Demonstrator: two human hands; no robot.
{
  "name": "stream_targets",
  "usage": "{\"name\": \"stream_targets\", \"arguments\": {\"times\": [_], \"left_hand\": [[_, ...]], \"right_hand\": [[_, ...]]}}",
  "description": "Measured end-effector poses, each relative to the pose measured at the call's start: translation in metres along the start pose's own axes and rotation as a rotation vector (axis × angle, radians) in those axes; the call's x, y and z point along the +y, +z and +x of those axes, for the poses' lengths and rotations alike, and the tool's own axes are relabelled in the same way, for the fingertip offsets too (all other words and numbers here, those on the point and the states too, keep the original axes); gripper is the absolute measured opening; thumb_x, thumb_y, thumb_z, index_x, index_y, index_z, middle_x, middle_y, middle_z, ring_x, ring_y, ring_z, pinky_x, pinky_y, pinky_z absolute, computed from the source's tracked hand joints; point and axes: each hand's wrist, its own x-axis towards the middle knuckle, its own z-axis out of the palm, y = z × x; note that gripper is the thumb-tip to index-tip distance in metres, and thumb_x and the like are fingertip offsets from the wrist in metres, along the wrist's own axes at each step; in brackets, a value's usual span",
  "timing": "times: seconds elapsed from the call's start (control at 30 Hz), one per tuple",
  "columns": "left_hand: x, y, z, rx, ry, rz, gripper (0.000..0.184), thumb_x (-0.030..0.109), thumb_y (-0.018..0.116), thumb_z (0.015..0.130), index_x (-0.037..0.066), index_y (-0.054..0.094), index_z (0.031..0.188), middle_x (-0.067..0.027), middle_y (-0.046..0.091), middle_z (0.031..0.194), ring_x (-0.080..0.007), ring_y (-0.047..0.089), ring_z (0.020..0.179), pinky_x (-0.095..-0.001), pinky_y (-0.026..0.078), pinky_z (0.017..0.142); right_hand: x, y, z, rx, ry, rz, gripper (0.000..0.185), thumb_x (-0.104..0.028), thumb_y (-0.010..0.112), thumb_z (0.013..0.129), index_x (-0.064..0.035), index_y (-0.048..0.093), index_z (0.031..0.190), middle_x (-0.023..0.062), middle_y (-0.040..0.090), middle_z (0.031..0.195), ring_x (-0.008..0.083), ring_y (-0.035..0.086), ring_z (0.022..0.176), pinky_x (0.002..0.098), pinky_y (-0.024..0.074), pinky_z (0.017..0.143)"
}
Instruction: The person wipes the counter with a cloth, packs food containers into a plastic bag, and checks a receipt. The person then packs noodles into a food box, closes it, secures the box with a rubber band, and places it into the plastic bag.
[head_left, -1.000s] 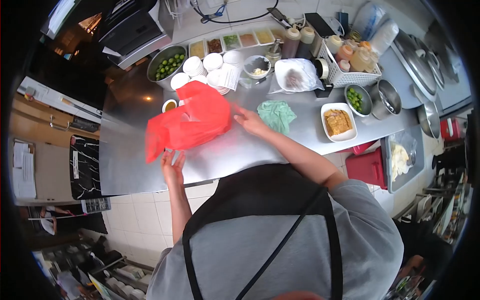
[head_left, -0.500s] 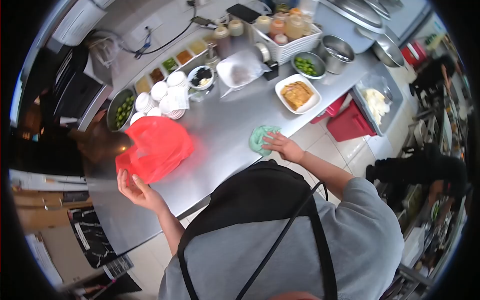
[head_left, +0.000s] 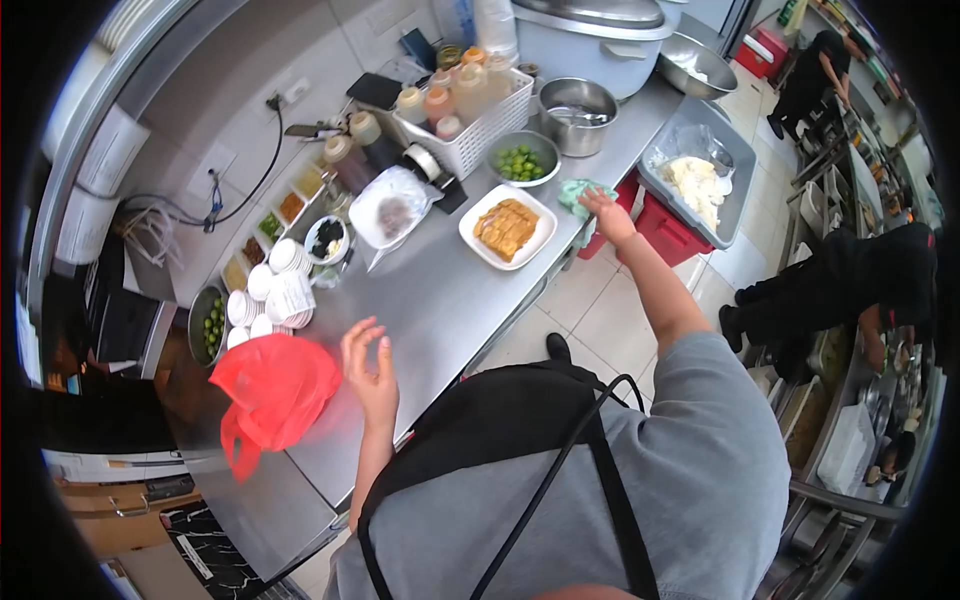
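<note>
My right hand [head_left: 610, 218] is on a crumpled green cloth [head_left: 574, 196] at the counter's front edge, right of a white dish [head_left: 541, 236] holding a golden-brown slab of food [head_left: 507, 229]. Part of the cloth hangs over the edge. My left hand [head_left: 371, 374] is raised over the steel counter [head_left: 420, 318] with its fingers apart and nothing in them. To its left lies a red plastic bag [head_left: 275, 390], one handle drooping toward the front.
White lidded cups [head_left: 290, 293] are stacked behind the bag. Along the back stand a bagged white container [head_left: 390, 212], a white basket [head_left: 475, 150] of sauce bottles, a bowl of limes [head_left: 522, 160] and a steel pot [head_left: 577, 118]. A grey tub [head_left: 728, 235] stands right; people [head_left: 840, 280] work beyond.
My right hand has taken the cloth rightward along the counter, past the white dish. My left hand has come away from the red bag, which now sits flatter. The view has shifted right.
</note>
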Motion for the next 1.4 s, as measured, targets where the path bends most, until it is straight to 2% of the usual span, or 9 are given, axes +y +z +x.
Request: {"name": "stream_targets", "arguments": {"times": [0.13, 0.23, 0.3, 0.47, 0.57, 0.77, 0.83, 1.0, 1.4], "left_hand": [[-0.012, 0.067, -0.002, -0.214, -0.191, -0.142, 0.015, 0.002, 0.055, 0.079, -0.001, 0.056, 0.094, -0.0111, 0.056, 0.1, -0.019, 0.054, 0.09, -0.0289, 0.043, 0.075], [-0.018, 0.119, -0.007, -0.397, -0.755, -0.474, 0.034, 0.009, 0.051, 0.085, 0.001, 0.044, 0.117, -0.0119, 0.056, 0.105, -0.0185, 0.059, 0.083, -0.0263, 0.046, 0.071], [-0.015, 0.148, -0.007, -0.405, -0.896, -0.592, 0.038, 0.011, 0.05, 0.086, 0.0, 0.039, 0.12, -0.0134, 0.056, 0.104, -0.0198, 0.059, 0.085, -0.0279, 0.047, 0.071], [-0.003, 0.2, 0.001, -0.336, -1.184, -0.823, 0.051, 0.016, 0.045, 0.09, 0.0, 0.02, 0.131, -0.02, 0.049, 0.112, -0.0292, 0.059, 0.091, -0.0346, 0.049, 0.076], [-0.009, 0.213, 0.004, -0.339, -1.212, -0.85, 0.05, 0.014, 0.043, 0.09, 0.002, 0.018, 0.131, -0.0217, 0.047, 0.114, -0.0317, 0.058, 0.093, -0.0364, 0.049, 0.078], [0.001, 0.227, 0.008, -0.25, -1.267, -0.818, 0.042, 0.008, 0.041, 0.089, 0.002, 0.025, 0.127, -0.02, 0.05, 0.111, -0.0324, 0.057, 0.096, -0.0367, 0.049, 0.079], [0.004, 0.226, 0.009, -0.239, -1.292, -0.851, 0.037, 0.007, 0.041, 0.088, 0.002, 0.029, 0.122, -0.0203, 0.051, 0.109, -0.0327, 0.057, 0.096, -0.0369, 0.049, 0.08], [0.0, 0.232, 0.006, -0.222, -1.364, -0.871, 0.035, 0.006, 0.042, 0.087, 0.003, 0.031, 0.12, -0.0204, 0.051, 0.108, -0.0336, 0.057, 0.096, -0.037, 0.05, 0.079], [-0.038, 0.25, -0.003, -0.027, -1.332, -1.072, 0.044, -0.006, 0.04, 0.078, 0.001, 0.031, 0.12, -0.019, 0.041, 0.121, -0.0355, 0.048, 0.108, -0.0456, 0.043, 0.092]], "right_hand": [[0.074, 0.003, 0.041, -0.016, 0.394, -0.146, 0.047, -0.001, 0.042, 0.076, -0.0149, 0.047, 0.121, 0.012, 0.041, 0.128, 0.0364, 0.039, 0.117, 0.0391, 0.0397, 0.093], [0.093, 0.028, 0.065, -0.078, 0.526, -0.322, 0.045, -0.007, 0.039, 0.081, -0.0057, 0.04, 0.126, 0.0217, 0.037, 0.129, 0.0392, 0.04, 0.115, 0.0417, 0.0339, 0.097], [0.061, 0.033, 0.057, -0.059, 0.286, -0.564, 0.048, -0.006, 0.041, 0.076, -0.0048, 0.041, 0.124, 0.0214, 0.041, 0.126, 0.0361, 0.04, 0.116, 0.0396, 0.0302, 0.1], [-0.005, 0.008, -0.013, 0.06, -0.318, 0.182, 0.048, -0.002, 0.053, 0.067, -0.0085, 0.05, 0.115, 0.0147, 0.047, 0.121, 0.0323, 0.039, 0.117, 0.0403, 0.0332, 0.098], [0.048, -0.003, -0.008, 0.126, -0.393, 0.307, 0.047, -0.003, 0.056, 0.065, -0.0076, 0.051, 0.112, 0.0134, 0.048, 0.12, 0.0312, 0.043, 0.113, 0.0394, 0.0354, 0.096], [0.209, -0.031, 0.082, 0.268, 0.005, 0.107, 0.036, 0.0, 0.048, 0.07, -0.0077, 0.056, 0.104, 0.0137, 0.055, 0.109, 0.0327, 0.047, 0.107, 0.0383, 0.0354, 0.095], [0.262, -0.021, 0.115, 0.12, 0.195, -0.174, 0.039, -0.016, 0.047, 0.079, -0.0151, 0.048, 0.118, 0.013, 0.043, 0.126, 0.03, 0.035, 0.121, 0.0487, 0.0252, 0.1], [0.282, -0.014, 0.185, -0.046, 0.72, -0.137, 0.045, -0.029, 0.039, 0.087, -0.0209, 0.033, 0.131, 0.0123, 0.022, 0.14, 0.04, 0.013, 0.129, 0.0548, 0.0119, 0.102], [0.124, 0.008, 0.064, 0.132, 0.147, 0.016, 0.051, 0.0, 0.051, 0.07, -0.0045, 0.043, 0.121, 0.0182, 0.038, 0.129, 0.0442, 0.027, 0.121, 0.0493, 0.0274, 0.098]]}}
